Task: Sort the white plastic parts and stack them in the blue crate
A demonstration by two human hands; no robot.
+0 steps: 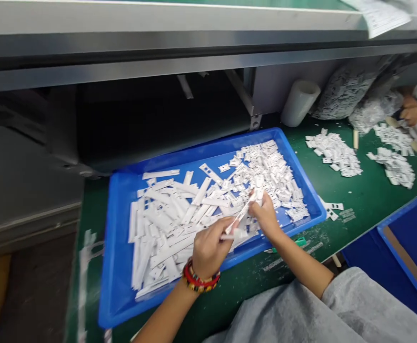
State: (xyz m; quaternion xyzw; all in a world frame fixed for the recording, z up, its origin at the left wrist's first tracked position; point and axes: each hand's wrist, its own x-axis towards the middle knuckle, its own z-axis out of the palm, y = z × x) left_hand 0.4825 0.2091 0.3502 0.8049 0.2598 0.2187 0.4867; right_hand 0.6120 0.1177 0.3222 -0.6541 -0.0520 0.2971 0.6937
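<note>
In the head view my left hand (210, 245), with a beaded bracelet (200, 281) at its wrist, pinches the near end of a slim white plastic strip (243, 213). My right hand (265, 216) is closed on the far end of that strip, where small white pieces blur together. Both hands are over a blue tray (105, 267). Long white plastic strips with slots (165, 209) lie heaped in its left half. Short white slotted pieces (269, 166) fill the right half, partly hidden by my right hand.
Green-handled scissors (300, 241) lie by the tray's near edge. Piles of white pieces (337, 155) and a white roll (300, 102) are to the right on the green table (354, 190). A shelf (194, 62) hangs above. Another person's hand (411, 112) is at far right.
</note>
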